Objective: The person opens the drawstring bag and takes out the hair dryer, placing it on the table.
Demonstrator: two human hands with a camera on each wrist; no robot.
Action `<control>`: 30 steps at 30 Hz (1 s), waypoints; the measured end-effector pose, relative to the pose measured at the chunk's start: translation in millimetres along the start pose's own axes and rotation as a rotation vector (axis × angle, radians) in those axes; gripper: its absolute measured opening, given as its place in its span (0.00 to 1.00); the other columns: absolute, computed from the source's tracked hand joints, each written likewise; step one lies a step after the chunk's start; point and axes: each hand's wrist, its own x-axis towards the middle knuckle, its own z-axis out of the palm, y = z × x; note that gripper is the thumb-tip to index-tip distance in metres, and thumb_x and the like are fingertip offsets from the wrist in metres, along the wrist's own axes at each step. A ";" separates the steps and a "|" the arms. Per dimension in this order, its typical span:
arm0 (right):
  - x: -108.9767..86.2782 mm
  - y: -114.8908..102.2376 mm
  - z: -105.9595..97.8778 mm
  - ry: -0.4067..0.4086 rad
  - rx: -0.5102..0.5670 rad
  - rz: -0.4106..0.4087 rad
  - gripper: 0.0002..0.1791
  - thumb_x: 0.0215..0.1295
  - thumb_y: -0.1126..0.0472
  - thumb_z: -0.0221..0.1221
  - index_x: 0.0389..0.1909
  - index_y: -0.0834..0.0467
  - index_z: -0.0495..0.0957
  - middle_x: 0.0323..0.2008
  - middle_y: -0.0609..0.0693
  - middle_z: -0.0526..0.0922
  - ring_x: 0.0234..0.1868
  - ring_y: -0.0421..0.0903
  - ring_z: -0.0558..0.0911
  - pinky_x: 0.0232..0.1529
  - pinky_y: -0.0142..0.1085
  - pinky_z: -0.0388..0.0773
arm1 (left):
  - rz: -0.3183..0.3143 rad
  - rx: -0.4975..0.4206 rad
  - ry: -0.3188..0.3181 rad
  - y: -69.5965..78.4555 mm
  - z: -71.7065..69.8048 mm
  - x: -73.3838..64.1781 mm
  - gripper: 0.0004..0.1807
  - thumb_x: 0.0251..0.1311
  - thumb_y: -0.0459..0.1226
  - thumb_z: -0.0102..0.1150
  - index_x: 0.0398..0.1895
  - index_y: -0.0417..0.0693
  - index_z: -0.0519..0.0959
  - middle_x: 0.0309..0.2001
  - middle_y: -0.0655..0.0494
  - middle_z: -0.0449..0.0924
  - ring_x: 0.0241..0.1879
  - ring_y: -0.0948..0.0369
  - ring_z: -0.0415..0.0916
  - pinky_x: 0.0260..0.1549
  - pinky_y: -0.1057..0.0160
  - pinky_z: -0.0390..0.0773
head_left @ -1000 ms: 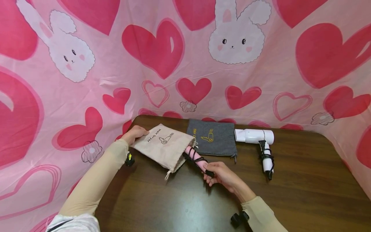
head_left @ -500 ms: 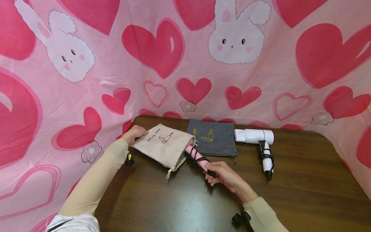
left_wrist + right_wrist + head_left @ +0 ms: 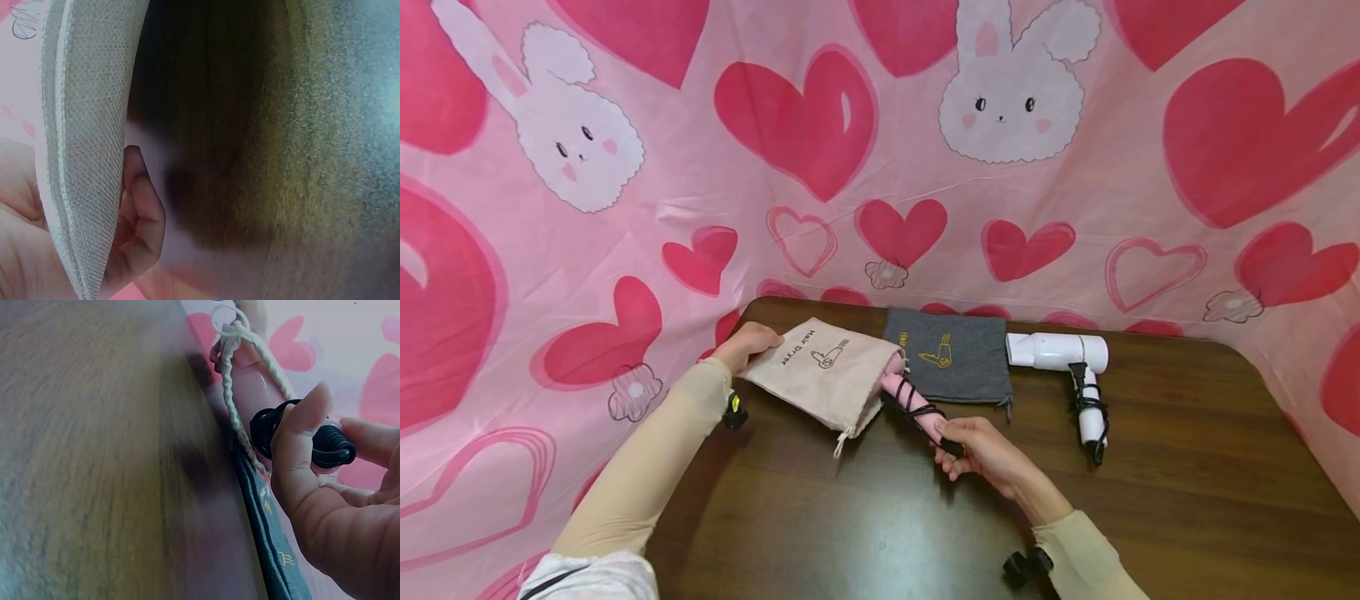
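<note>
A beige drawstring bag [image 3: 827, 375] printed "Hair Dryer" is held by its closed far-left corner in my left hand [image 3: 747, 343]. In the left wrist view the bag's edge [image 3: 90, 125] passes between thumb side and curled fingers [image 3: 147, 219]. From the bag's mouth, facing right, sticks the handle of a pink hair dryer [image 3: 916, 404] wound with black cord. My right hand [image 3: 988, 454] pinches the handle's end between thumb and fingers. The right wrist view shows the thumb [image 3: 300, 437] over the coiled black cord [image 3: 334, 447]. The dryer's head is mostly hidden inside the bag.
A dark grey drawstring bag [image 3: 962, 367] lies flat behind the beige one, which partly overlaps it. To its right rests a white hair dryer [image 3: 1067, 352] with black cord round its handle. The brown wooden table [image 3: 1187, 467] is edged by a pink heart-patterned curtain [image 3: 910, 183].
My right hand has drawn the pink hair dryer slightly to the right, and a little more of it shows at the bag's mouth. The left hand has stayed nearly still.
</note>
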 end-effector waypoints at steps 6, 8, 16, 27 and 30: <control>0.1 -0.6 -1.4 0.003 0.005 0.004 0.18 0.82 0.58 0.52 0.41 0.72 0.77 0.28 0.52 0.83 0.25 0.40 0.82 0.30 0.31 0.82 | -0.020 -0.007 -0.004 0.3 -0.9 1.5 0.11 0.73 0.36 0.59 0.49 0.35 0.81 0.47 0.46 0.77 0.44 0.55 0.74 0.43 0.62 0.74; 0.2 -0.5 -2.0 0.004 0.004 0.004 0.19 0.83 0.58 0.52 0.41 0.72 0.77 0.28 0.52 0.83 0.25 0.40 0.82 0.30 0.31 0.82 | -0.025 -0.011 -0.007 0.0 -1.3 1.6 0.11 0.74 0.36 0.59 0.48 0.35 0.81 0.46 0.47 0.77 0.43 0.56 0.74 0.42 0.63 0.74; -0.6 -0.7 -4.1 0.001 0.006 -0.005 0.19 0.83 0.57 0.52 0.41 0.72 0.77 0.29 0.52 0.83 0.26 0.40 0.82 0.30 0.31 0.83 | -0.025 -0.032 -0.002 -2.6 -0.8 4.4 0.14 0.74 0.36 0.59 0.53 0.33 0.79 0.49 0.46 0.77 0.47 0.55 0.72 0.47 0.61 0.74; -1.8 -0.3 -6.5 0.029 0.008 -0.005 0.18 0.82 0.58 0.52 0.41 0.72 0.77 0.29 0.52 0.83 0.26 0.39 0.82 0.30 0.31 0.83 | -0.030 -0.036 0.013 -5.1 0.9 6.9 0.15 0.74 0.36 0.58 0.55 0.32 0.78 0.51 0.44 0.76 0.47 0.54 0.73 0.47 0.61 0.74; -2.3 -0.1 -7.9 0.024 0.010 -0.014 0.18 0.82 0.58 0.51 0.41 0.73 0.77 0.29 0.53 0.83 0.26 0.40 0.82 0.31 0.31 0.83 | -0.029 -0.043 0.020 -4.1 1.1 5.2 0.16 0.73 0.35 0.58 0.56 0.32 0.78 0.52 0.44 0.76 0.48 0.54 0.73 0.48 0.61 0.75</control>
